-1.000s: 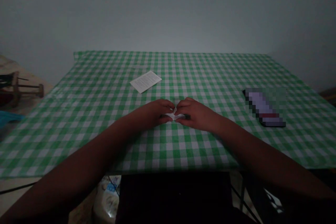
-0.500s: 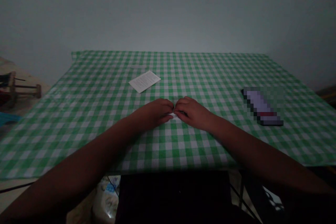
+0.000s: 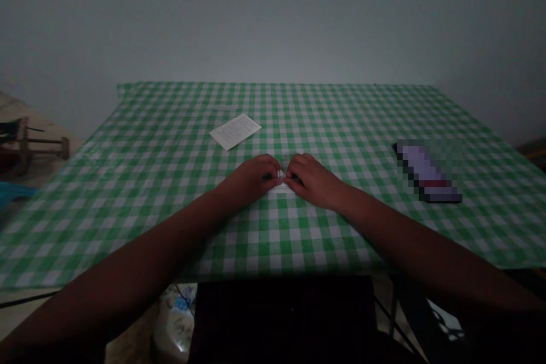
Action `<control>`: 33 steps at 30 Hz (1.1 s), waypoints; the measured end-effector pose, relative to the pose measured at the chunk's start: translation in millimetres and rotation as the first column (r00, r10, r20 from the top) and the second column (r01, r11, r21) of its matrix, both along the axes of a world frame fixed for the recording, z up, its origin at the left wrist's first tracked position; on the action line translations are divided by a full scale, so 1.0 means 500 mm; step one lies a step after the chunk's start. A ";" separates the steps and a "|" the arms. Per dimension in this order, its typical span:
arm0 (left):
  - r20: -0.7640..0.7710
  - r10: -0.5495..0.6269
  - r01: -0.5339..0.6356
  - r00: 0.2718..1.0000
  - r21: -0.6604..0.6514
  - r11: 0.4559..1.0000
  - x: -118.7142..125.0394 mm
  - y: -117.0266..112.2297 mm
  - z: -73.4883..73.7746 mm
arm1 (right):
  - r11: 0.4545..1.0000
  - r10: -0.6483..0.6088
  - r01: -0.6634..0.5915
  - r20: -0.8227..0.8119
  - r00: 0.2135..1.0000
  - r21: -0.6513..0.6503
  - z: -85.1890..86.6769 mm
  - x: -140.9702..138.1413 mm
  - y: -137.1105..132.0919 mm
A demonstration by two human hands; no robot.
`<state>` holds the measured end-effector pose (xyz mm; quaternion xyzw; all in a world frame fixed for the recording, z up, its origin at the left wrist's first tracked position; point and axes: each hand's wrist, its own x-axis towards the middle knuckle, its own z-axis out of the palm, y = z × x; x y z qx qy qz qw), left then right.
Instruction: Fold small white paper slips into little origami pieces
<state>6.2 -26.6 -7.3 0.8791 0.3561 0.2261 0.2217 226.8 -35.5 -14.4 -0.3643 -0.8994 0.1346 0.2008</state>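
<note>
Ahead of you, a green-and-white gingham cloth [image 3: 341, 119] covers the counter, its far edge running along a plain pale wall [image 3: 273, 23]. On the cloth, ahead of your hands and a little to the left, lies a white printed card [image 3: 235, 132], flat and tilted at an angle to the cloth's checks. Well off to the right lies a dark, flat slab [image 3: 426, 172], pixelated too heavily to identify, though its shape suggests a phone.

Beyond the counter's left side, on the floor, sits a turned wooden spool-like frame [image 3: 28, 147], with a scrap of blue fabric [image 3: 15, 193] nearer to you. Below the near edge of the counter you can see a black box-shaped object [image 3: 281, 318], a crumpled plastic bag [image 3: 174, 324] beside it, and a black cable [image 3: 28, 298] on the floor.

A small piece of white paper [image 3: 280, 181] sits at the middle of the cloth, right between your left hand [image 3: 251, 177] and your right hand [image 3: 313, 181]. Both hands are closed into a pinch on it, knuckles almost meeting, with your fingers hiding most of the paper. Both forearms reach in from the near edge.
</note>
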 end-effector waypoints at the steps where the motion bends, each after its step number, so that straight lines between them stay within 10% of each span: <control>1: -0.004 0.008 -0.008 1.000 0.003 1.000 0.001 0.000 0.000 | 1.000 0.009 -0.009 -0.009 1.000 -0.020 0.000 0.004 0.002; 16: -0.069 -0.171 0.170 0.983 -0.022 0.985 -0.033 0.023 0.000 | 0.996 -0.082 0.081 -0.033 0.996 -0.032 -0.009 0.010 0.007; 23: -0.159 -0.043 0.063 0.986 0.118 0.991 -0.008 0.020 -0.011 | 0.965 -0.182 0.169 0.046 0.982 0.198 0.006 -0.003 -0.005; 33: -0.086 -0.018 0.028 0.996 0.114 0.993 -0.018 0.024 -0.017 | 0.986 -0.090 0.055 0.230 0.969 0.155 0.015 -0.018 -0.049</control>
